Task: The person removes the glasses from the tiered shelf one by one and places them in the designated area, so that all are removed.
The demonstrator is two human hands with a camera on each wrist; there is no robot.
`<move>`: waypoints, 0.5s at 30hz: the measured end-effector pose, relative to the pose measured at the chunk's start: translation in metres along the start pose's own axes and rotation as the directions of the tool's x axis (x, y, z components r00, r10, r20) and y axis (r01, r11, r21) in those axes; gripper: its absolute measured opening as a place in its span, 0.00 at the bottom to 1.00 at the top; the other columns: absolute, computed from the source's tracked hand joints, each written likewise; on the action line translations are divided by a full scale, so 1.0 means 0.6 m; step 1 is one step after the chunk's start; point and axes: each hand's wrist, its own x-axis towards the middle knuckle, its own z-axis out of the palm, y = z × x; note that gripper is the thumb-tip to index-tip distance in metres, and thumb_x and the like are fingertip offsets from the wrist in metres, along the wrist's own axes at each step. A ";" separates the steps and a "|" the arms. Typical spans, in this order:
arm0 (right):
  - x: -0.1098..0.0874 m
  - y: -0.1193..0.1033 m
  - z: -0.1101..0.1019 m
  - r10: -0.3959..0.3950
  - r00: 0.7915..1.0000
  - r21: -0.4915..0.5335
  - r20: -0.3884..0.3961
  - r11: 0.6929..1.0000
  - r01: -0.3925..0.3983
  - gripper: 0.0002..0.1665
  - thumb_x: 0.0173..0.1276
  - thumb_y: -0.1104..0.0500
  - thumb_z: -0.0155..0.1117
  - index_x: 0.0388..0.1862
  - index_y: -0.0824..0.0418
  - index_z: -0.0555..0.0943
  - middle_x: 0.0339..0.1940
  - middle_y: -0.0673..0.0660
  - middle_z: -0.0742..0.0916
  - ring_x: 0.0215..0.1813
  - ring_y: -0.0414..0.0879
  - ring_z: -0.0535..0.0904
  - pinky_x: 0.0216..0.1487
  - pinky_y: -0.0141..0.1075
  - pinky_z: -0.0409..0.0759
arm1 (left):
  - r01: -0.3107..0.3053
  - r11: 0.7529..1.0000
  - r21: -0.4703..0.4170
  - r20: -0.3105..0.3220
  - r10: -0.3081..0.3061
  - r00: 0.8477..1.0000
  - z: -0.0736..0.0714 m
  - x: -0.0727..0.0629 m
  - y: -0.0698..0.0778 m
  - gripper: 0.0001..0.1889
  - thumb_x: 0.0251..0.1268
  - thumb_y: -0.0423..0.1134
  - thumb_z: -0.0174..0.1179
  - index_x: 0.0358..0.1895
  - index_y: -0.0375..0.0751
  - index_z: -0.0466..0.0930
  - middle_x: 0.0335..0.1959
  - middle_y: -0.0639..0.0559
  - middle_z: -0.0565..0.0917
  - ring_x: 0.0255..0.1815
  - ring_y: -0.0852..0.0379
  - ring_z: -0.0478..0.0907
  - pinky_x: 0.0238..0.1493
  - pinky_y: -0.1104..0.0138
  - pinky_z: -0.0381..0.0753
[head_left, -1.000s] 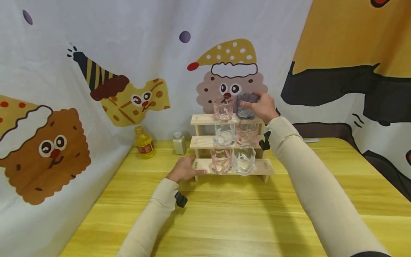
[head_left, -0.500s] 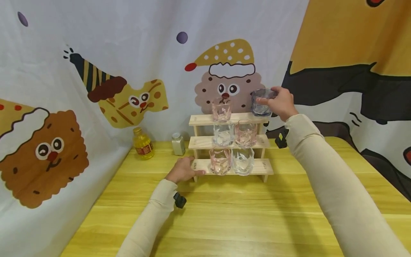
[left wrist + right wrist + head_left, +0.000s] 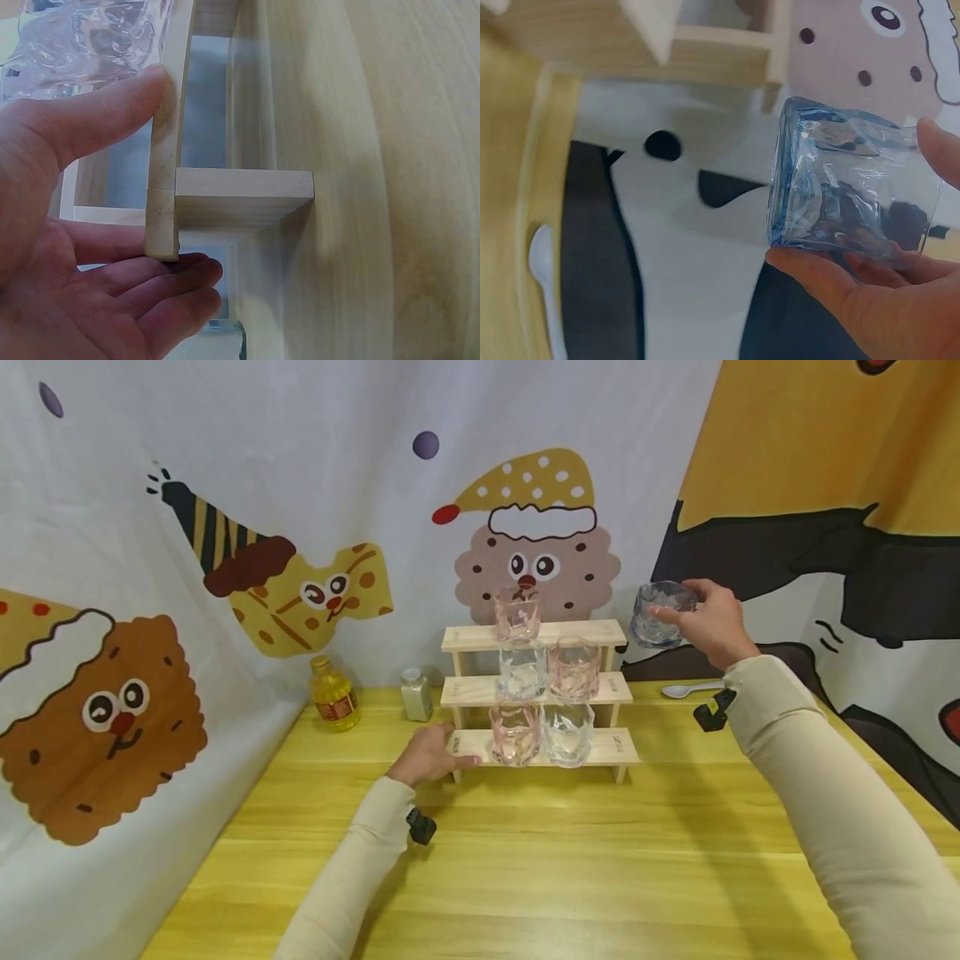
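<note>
My right hand [image 3: 716, 622] holds a bluish clear glass tumbler [image 3: 658, 620] in the air, right of a three-step wooden display stand [image 3: 617, 746]. In the right wrist view, thumb and fingers grip the tumbler [image 3: 840, 180] on opposite sides. My left hand [image 3: 430, 755] grips the left end of the stand's bottom step. The left wrist view has its thumb on top of the board [image 3: 166, 150] and the fingers round its end. On the top step stands a pink glass [image 3: 517, 615]. A clear glass [image 3: 522, 672] and a pink glass [image 3: 574, 670] share the middle step. Another pink glass [image 3: 515, 735] and clear glass [image 3: 568, 735] stand below.
A bottle of yellow oil [image 3: 334, 695] and a small jar with a metal lid [image 3: 416, 695] stand left of the stand. Behind my right wrist a white spoon [image 3: 681, 690] lies on the wood-grain table [image 3: 525, 877]. A printed cartoon cloth hangs behind.
My right hand has lifted the bluish tumbler off the top step and carried it right, past the stand's end. The spoon has come into fuller view. My left hand stays put.
</note>
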 end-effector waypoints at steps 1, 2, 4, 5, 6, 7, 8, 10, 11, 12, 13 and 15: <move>-0.004 0.008 0.000 -0.001 1.000 -0.002 0.002 1.000 0.001 0.56 0.69 0.36 0.62 0.82 0.63 0.51 0.80 0.70 0.61 0.77 0.69 0.59 0.71 0.65 0.65 | 0.001 1.000 -0.004 -0.001 -0.001 1.000 0.000 -0.001 0.000 0.46 0.60 0.55 0.71 0.75 0.33 0.63 0.74 0.35 0.70 0.75 0.37 0.67 0.71 0.47 0.71; -0.007 0.015 0.000 0.002 1.000 -0.001 0.002 1.000 -0.002 0.56 0.69 0.36 0.62 0.82 0.64 0.50 0.80 0.71 0.61 0.77 0.69 0.60 0.71 0.65 0.65 | 0.002 1.000 -0.009 -0.001 -0.002 1.000 0.001 -0.001 0.000 0.46 0.60 0.55 0.71 0.75 0.33 0.63 0.74 0.36 0.70 0.75 0.37 0.67 0.71 0.47 0.72; -0.011 0.027 0.001 0.007 1.000 -0.004 0.003 1.000 -0.007 0.56 0.69 0.36 0.62 0.82 0.65 0.50 0.79 0.72 0.62 0.76 0.68 0.61 0.71 0.64 0.66 | 0.003 1.000 -0.016 -0.004 -0.003 1.000 0.001 -0.002 -0.001 0.46 0.60 0.55 0.71 0.75 0.33 0.63 0.74 0.35 0.69 0.75 0.37 0.66 0.71 0.46 0.71; -0.012 0.033 0.002 0.009 1.000 -0.005 0.001 1.000 -0.009 0.57 0.69 0.36 0.63 0.82 0.65 0.50 0.78 0.72 0.63 0.75 0.68 0.62 0.70 0.64 0.66 | 0.002 1.000 -0.017 -0.006 -0.002 1.000 0.001 -0.003 -0.001 0.46 0.60 0.55 0.71 0.75 0.34 0.63 0.74 0.36 0.69 0.75 0.37 0.66 0.71 0.46 0.71; -0.014 0.039 0.004 0.009 1.000 -0.005 -0.001 1.000 -0.009 0.56 0.69 0.37 0.63 0.82 0.66 0.51 0.77 0.73 0.65 0.73 0.68 0.63 0.69 0.63 0.68 | 0.000 1.000 -0.018 -0.007 0.000 1.000 0.001 -0.003 -0.001 0.46 0.60 0.55 0.71 0.75 0.34 0.63 0.74 0.35 0.69 0.75 0.37 0.66 0.71 0.46 0.71; -0.015 0.045 0.006 0.012 1.000 -0.014 -0.003 1.000 -0.012 0.56 0.69 0.37 0.63 0.82 0.66 0.51 0.75 0.73 0.66 0.71 0.67 0.64 0.68 0.62 0.69 | -0.003 1.000 -0.018 -0.009 0.003 1.000 0.001 -0.003 -0.001 0.46 0.61 0.55 0.71 0.75 0.33 0.63 0.74 0.35 0.69 0.75 0.37 0.66 0.71 0.46 0.71; -0.016 0.051 0.009 0.017 1.000 -0.015 -0.002 1.000 -0.017 0.56 0.69 0.37 0.64 0.82 0.66 0.51 0.75 0.73 0.67 0.70 0.67 0.65 0.67 0.62 0.70 | -0.005 1.000 -0.018 -0.011 0.005 1.000 0.000 -0.003 -0.001 0.46 0.61 0.55 0.71 0.75 0.33 0.63 0.74 0.35 0.69 0.75 0.37 0.66 0.71 0.46 0.71; -0.020 0.065 0.015 0.021 1.000 -0.024 0.002 0.999 -0.021 0.57 0.68 0.37 0.64 0.82 0.66 0.52 0.75 0.73 0.66 0.71 0.68 0.65 0.67 0.62 0.70 | -0.008 1.000 -0.020 -0.013 0.008 1.000 0.000 -0.003 -0.001 0.46 0.61 0.55 0.71 0.75 0.33 0.63 0.74 0.35 0.69 0.75 0.37 0.66 0.71 0.46 0.70; -0.023 0.072 0.019 0.027 1.000 -0.030 0.003 0.999 -0.027 0.57 0.68 0.36 0.65 0.82 0.65 0.52 0.75 0.73 0.67 0.72 0.68 0.65 0.67 0.63 0.70 | -0.008 1.000 -0.018 -0.014 0.008 1.000 0.001 -0.002 -0.002 0.46 0.61 0.55 0.71 0.75 0.33 0.63 0.74 0.35 0.69 0.75 0.37 0.66 0.71 0.46 0.71; -0.025 0.079 0.023 0.033 0.999 -0.034 0.005 0.999 -0.033 0.58 0.67 0.35 0.64 0.82 0.65 0.52 0.75 0.73 0.67 0.72 0.69 0.66 0.67 0.63 0.70 | -0.006 1.000 -0.020 -0.012 0.006 1.000 0.002 -0.003 -0.002 0.46 0.61 0.55 0.71 0.75 0.33 0.63 0.74 0.35 0.69 0.75 0.37 0.66 0.71 0.46 0.71; -0.028 0.087 0.027 0.041 0.999 -0.039 0.008 0.998 -0.041 0.59 0.67 0.34 0.64 0.82 0.65 0.51 0.76 0.73 0.66 0.73 0.70 0.64 0.68 0.64 0.69 | -0.005 1.000 -0.023 -0.011 0.005 1.000 0.002 -0.003 -0.002 0.46 0.61 0.55 0.70 0.75 0.33 0.63 0.74 0.35 0.69 0.75 0.37 0.66 0.71 0.46 0.71; -0.034 0.102 0.034 0.054 0.998 -0.039 0.011 0.998 -0.054 0.60 0.65 0.32 0.64 0.82 0.64 0.51 0.76 0.74 0.66 0.73 0.71 0.63 0.68 0.66 0.68 | -0.004 1.000 -0.022 -0.008 0.004 1.000 0.004 -0.002 -0.003 0.46 0.61 0.55 0.70 0.76 0.34 0.62 0.74 0.36 0.69 0.75 0.37 0.66 0.71 0.46 0.71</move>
